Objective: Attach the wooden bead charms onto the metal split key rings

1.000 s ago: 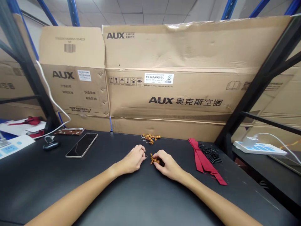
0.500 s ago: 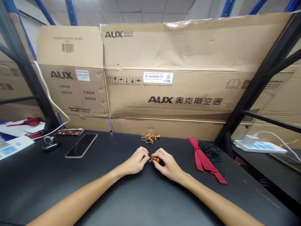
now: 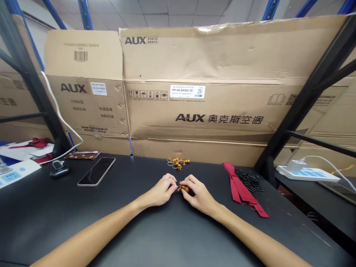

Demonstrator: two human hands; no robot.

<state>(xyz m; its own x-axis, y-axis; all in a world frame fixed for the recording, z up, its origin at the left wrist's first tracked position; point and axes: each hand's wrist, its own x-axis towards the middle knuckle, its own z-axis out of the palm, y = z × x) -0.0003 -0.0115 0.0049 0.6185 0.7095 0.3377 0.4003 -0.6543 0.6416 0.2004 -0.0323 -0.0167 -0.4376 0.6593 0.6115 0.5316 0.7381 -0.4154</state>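
A small amber-brown gourd-shaped keychain (image 3: 184, 188) with an orange cord is held just above the black tabletop, between my two hands. My right hand (image 3: 198, 194) pinches its beaded body between thumb and fingers. On the other side, my left hand (image 3: 161, 190) has thumb and forefinger pressed together at the cord end. A thin metallic glint shows at those left fingertips and looks like the keychain's ring, mostly covered by the fingers. Beyond both hands lies a little pile of similar gourd keychains (image 3: 179, 162) with metal rings.
To the right lie red ribbon strips (image 3: 240, 187) beside black clips (image 3: 250, 180). A phone (image 3: 96, 172), a black earbud case (image 3: 59, 171) and a brown wrapper (image 3: 82, 155) are on the left. Cardboard (image 3: 194, 111) walls off the back, and a power strip (image 3: 308, 174) sits at right.
Both hands stay in nearly the same place. The keychain and the fingertips around it have shifted very slightly, and the view has moved a touch.
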